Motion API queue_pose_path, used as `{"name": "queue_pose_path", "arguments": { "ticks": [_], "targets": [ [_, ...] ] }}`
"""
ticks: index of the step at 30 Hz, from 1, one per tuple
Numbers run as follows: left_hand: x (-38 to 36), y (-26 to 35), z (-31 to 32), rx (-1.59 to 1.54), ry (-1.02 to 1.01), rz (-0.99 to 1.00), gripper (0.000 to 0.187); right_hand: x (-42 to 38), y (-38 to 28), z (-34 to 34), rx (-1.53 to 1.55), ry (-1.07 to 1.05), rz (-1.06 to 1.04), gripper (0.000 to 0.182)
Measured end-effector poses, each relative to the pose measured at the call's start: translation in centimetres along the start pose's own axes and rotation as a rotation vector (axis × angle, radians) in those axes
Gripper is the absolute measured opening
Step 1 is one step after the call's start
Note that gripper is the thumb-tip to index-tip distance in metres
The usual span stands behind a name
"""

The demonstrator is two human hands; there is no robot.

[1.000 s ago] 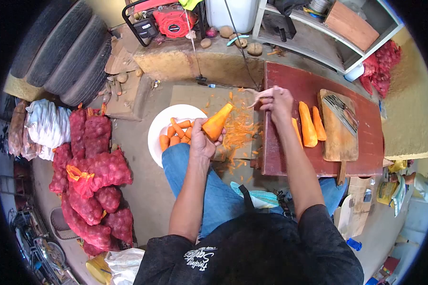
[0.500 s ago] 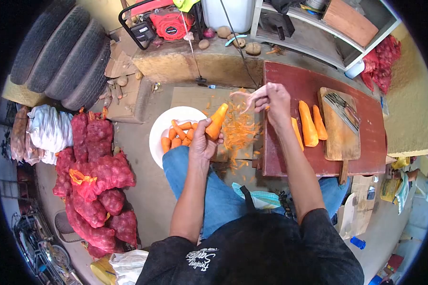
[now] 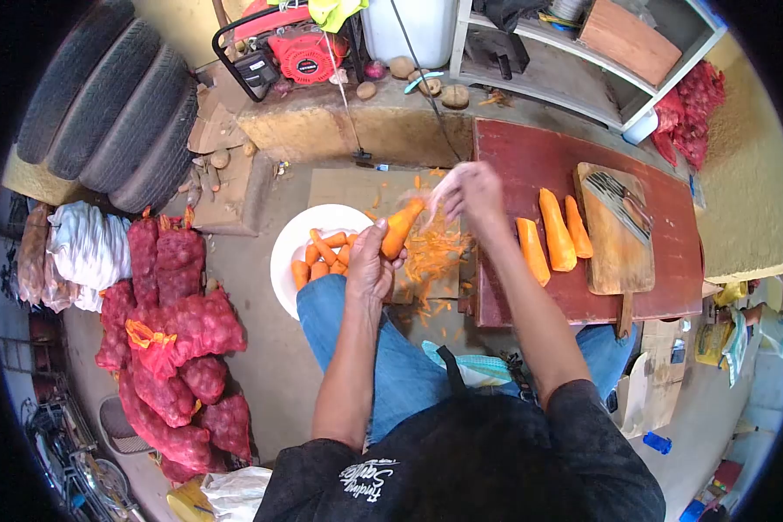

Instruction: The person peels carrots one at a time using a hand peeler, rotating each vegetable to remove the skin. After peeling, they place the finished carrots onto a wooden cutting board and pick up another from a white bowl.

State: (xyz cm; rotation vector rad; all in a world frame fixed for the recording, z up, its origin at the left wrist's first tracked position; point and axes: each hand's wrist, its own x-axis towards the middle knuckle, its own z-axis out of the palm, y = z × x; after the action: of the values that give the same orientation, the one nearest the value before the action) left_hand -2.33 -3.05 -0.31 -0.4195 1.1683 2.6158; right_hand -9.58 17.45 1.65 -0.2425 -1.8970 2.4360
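Note:
My left hand (image 3: 374, 261) is wrapped round the thick end of a carrot (image 3: 401, 228), which points up and to the right. My right hand (image 3: 478, 198) is closed on a pale pink Y-shaped peeler (image 3: 445, 185), blurred by motion, its head close to the carrot's tip. Orange peelings (image 3: 435, 254) lie scattered on the cardboard (image 3: 331, 184) below. To the left, a white basin (image 3: 284, 250) holds several carrots (image 3: 324, 248). On the red table (image 3: 505, 165) at my right are three peeled carrots (image 3: 557, 230) beside a wooden cutting board (image 3: 613, 261) with a knife (image 3: 637, 213) on it.
Red mesh sacks (image 3: 183, 326) of onions are piled on the floor at left, with tyres (image 3: 104, 96) stacked behind. A red generator (image 3: 309, 59), potatoes (image 3: 454, 96) and a metal shelf (image 3: 565, 83) stand along the back ledge (image 3: 322, 126).
My right hand has moved down and left, bringing the peeler to the carrot's tip. The left hand still grips the carrot, and the view has shifted slightly.

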Motion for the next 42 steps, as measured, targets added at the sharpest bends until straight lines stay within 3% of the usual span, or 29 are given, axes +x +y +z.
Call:
{"name": "queue_pose_path", "arguments": {
  "ticks": [2,3,7,9,13,18,19,21,23,27,29,31,34,37,39,42],
  "targets": [
    [-0.5,0.1,-0.6,-0.045,-0.040,0.006,0.029,3.1,0.3,-3.2,0.089,0.128,-0.091,0.023],
    [-0.5,0.2,-0.7,-0.067,-0.064,0.009,0.028,4.1,-0.4,-4.8,0.036,0.074,-0.039,0.024],
    [-0.3,0.2,-0.6,-0.186,0.003,-0.038,0.027,0.3,-2.6,-1.1,-0.015,-0.013,-0.063,0.020],
    [0.6,-0.2,-1.0,-0.203,-0.030,-0.050,0.030,-1.9,-2.9,0.8,-0.039,-0.194,0.048,0.016],
    [0.3,-0.7,-1.5,-0.099,-0.017,-0.071,0.024,1.7,-0.4,-2.7,0.088,-0.007,-0.057,0.033],
    [0.6,0.2,-1.4,-0.120,0.027,-0.139,0.032,-1.6,-2.4,-0.3,0.065,-0.096,-0.072,0.029],
    [0.6,0.1,-1.1,-0.138,0.033,-0.136,0.031,-2.5,-2.5,0.5,0.031,-0.185,0.023,0.026],
    [0.6,0.1,-0.6,-0.166,0.047,-0.128,0.029,-1.5,-1.2,0.8,-0.067,-0.116,0.059,0.021],
    [0.5,-0.4,-1.1,-0.099,0.023,-0.097,0.027,0.7,-0.4,-1.1,0.083,0.058,-0.022,0.020],
    [0.5,-0.3,-1.4,-0.004,0.047,0.052,0.023,0.8,-1.9,-1.3,0.120,0.032,-0.055,0.022],
    [0.4,-0.3,-0.8,0.006,0.049,0.067,0.020,-1.2,-1.8,0.8,0.043,-0.085,-0.022,0.022],
    [0.3,-0.1,-0.2,0.072,0.050,0.107,0.020,0.2,-0.9,0.2,-0.079,-0.018,0.016,0.021],
    [-0.2,-0.4,-0.3,0.204,0.033,0.156,0.022,1.8,-2.0,-2.0,-0.020,0.134,-0.040,0.021],
    [-0.6,-0.3,1.0,0.204,0.057,0.180,0.024,0.0,-2.2,-0.7,0.000,0.024,-0.079,0.022],
    [-0.1,0.0,1.0,0.196,0.062,0.162,0.026,-1.3,-1.9,0.6,-0.010,-0.169,0.036,0.023],
    [0.1,-0.7,0.7,0.231,0.013,0.162,0.033,1.2,-0.1,-1.7,-0.011,0.004,0.036,0.023]
  ]
}}
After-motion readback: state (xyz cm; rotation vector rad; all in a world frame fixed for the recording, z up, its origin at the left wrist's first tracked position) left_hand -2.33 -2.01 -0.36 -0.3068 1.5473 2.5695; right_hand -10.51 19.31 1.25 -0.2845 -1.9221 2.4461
